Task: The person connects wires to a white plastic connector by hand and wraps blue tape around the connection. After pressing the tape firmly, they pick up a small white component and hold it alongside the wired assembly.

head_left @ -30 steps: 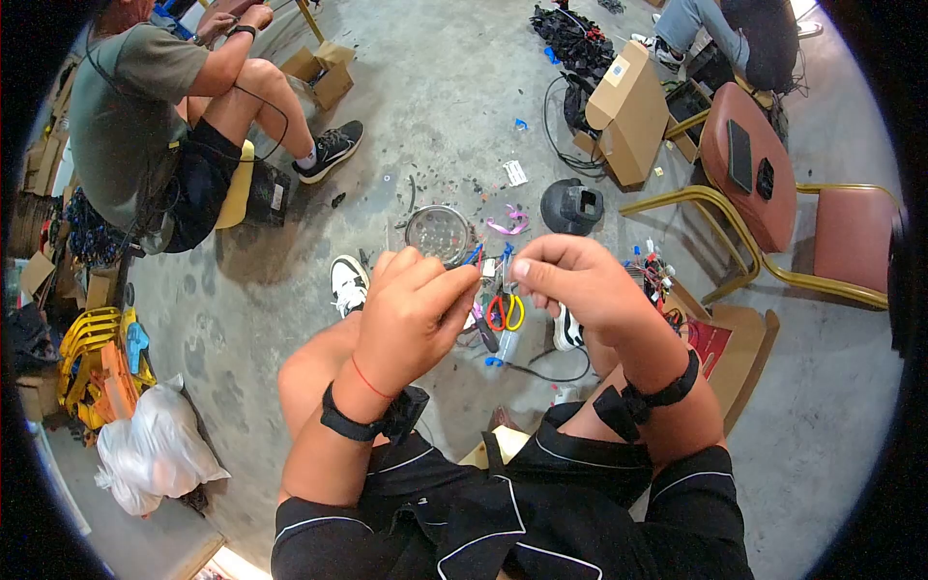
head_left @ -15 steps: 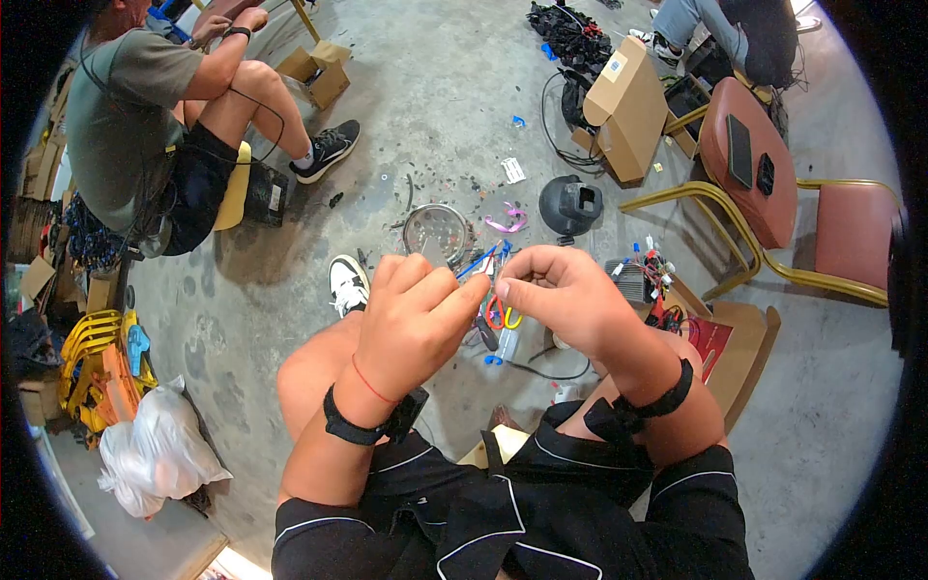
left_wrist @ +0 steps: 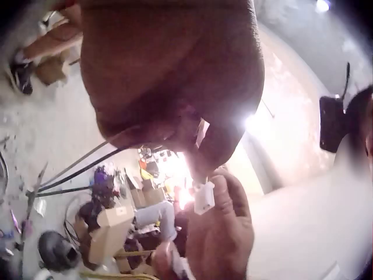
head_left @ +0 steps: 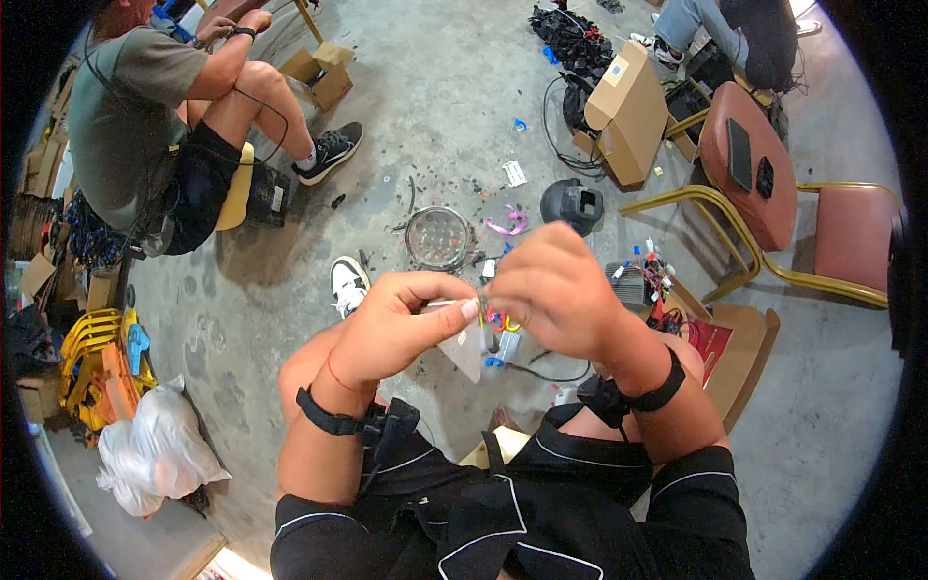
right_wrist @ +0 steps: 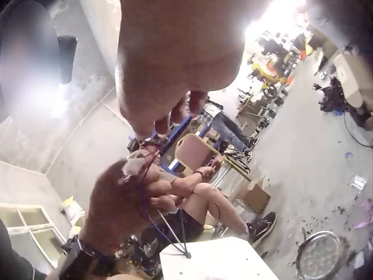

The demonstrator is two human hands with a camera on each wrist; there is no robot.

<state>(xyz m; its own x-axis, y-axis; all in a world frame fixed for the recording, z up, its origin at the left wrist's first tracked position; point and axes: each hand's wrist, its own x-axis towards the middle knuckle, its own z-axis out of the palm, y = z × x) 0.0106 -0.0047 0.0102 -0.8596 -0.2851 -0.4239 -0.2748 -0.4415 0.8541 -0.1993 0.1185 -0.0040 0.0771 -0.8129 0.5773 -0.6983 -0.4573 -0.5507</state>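
My left hand [head_left: 391, 324] pinches a small white connector [left_wrist: 204, 198] between thumb and fingers. Against its far side, my right hand [head_left: 556, 295] has curled fingers meeting at thin wires [right_wrist: 152, 147] by the connector [right_wrist: 134, 166]. Fingertips of both hands nearly touch, partly hiding what lies between them. A pale flat plate [head_left: 464, 353] hangs below the left hand; in the right wrist view the white plate [right_wrist: 215, 259] has a thin cord through its edge. Dark cables [left_wrist: 81, 169] run out from the left hand.
On the floor beyond the hands lie a round glass-like dish [head_left: 437, 239], a black helmet-like mask [head_left: 572, 205] and red-and-yellow-handled scissors [head_left: 505, 322]. Wired parts [head_left: 643, 280] and an open carton [head_left: 749, 358] stand right; a seated person [head_left: 145, 126] is at left.
My left hand has turned, its thumb now facing up, and the pale plate shows below it. My right hand has rolled over, back upward. The blue strands seen between the hands are no longer visible there.
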